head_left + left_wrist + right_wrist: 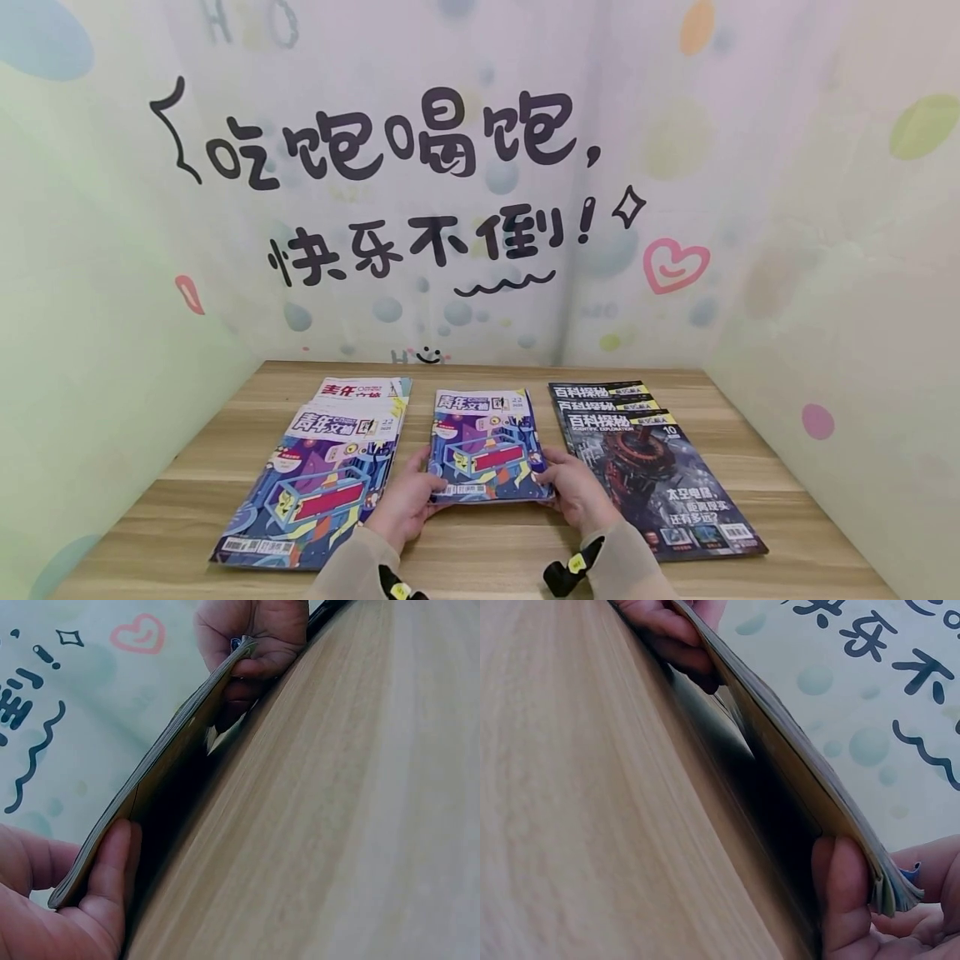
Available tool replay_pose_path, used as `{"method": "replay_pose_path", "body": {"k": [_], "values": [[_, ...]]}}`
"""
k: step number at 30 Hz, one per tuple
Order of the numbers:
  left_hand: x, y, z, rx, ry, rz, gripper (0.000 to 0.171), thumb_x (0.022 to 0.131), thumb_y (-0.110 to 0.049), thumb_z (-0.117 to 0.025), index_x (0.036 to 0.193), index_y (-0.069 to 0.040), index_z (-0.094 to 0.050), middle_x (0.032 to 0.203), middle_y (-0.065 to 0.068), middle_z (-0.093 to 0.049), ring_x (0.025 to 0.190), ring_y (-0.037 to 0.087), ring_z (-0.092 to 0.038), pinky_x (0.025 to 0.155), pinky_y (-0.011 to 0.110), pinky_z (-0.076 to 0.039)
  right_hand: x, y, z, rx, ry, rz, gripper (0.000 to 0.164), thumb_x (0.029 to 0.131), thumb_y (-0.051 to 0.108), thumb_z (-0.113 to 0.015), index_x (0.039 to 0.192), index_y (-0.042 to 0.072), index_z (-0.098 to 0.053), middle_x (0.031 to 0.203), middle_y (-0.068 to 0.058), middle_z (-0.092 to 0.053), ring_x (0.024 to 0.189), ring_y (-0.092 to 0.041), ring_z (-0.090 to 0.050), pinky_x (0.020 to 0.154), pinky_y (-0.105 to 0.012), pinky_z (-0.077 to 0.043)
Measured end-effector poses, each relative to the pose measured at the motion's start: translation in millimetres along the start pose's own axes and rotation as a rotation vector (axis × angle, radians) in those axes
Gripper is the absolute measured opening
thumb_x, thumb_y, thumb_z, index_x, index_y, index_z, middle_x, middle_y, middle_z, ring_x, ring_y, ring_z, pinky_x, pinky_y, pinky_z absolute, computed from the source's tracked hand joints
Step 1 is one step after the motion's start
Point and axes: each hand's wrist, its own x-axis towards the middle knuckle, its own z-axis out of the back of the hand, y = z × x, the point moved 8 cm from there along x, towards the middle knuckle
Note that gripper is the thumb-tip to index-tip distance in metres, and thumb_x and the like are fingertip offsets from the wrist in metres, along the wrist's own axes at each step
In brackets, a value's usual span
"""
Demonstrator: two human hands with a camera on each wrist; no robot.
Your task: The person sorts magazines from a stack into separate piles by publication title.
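Note:
Between my two hands is a purple and blue magazine (487, 450) with a red box on its cover, facing up. The left hand (408, 498) grips its left edge near the bottom corner, thumb on the cover and fingers (112, 862) underneath. On the opposite edge the right hand (576, 490) holds it the same way, its fingers (846, 881) under the back cover. Both wrist views show the near edge raised off the table (480, 550), with a dark gap beneath. Left of it lies a matching magazine (315, 483) atop an overlapping stack.
Several dark science magazines (660, 492) overlap on the right, close beside the right forearm. A red-titled magazine (356, 388) shows at the back of the left stack. A printed fabric wall (480, 333) stands behind the table, with side walls left and right.

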Motion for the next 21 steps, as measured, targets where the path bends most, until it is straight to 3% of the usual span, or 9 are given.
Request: {"method": "replay_pose_path", "body": {"k": [13,21], "values": [[0.6,-3.8,-0.7,0.028,-0.033,-0.009,0.078,0.087,0.011,-0.047,0.154,-0.007,-0.012,0.146,0.029,-0.030,0.116,0.035,-0.050,0.093,0.045,-0.048,-2.1,5.0,-0.3,0.001,-0.020,0.052,0.069,0.078,-0.016,-0.051,0.144,-0.004,-0.036,0.128,-0.026,-0.053,0.087,-0.023,-0.063,0.070,-0.035,-0.056],[-6.9,-17.8,-0.3,0.035,-0.049,-0.036,0.076,0.087,0.011,-0.048,0.153,-0.007,-0.015,0.142,0.029,-0.037,0.111,0.033,-0.055,0.090,0.041,-0.051,-9.9,14.5,-3.8,-0.005,-0.061,0.072,0.069,0.079,-0.016,-0.051,0.145,-0.002,-0.037,0.130,-0.027,-0.048,0.094,-0.026,-0.060,0.073,-0.035,-0.056]]}}
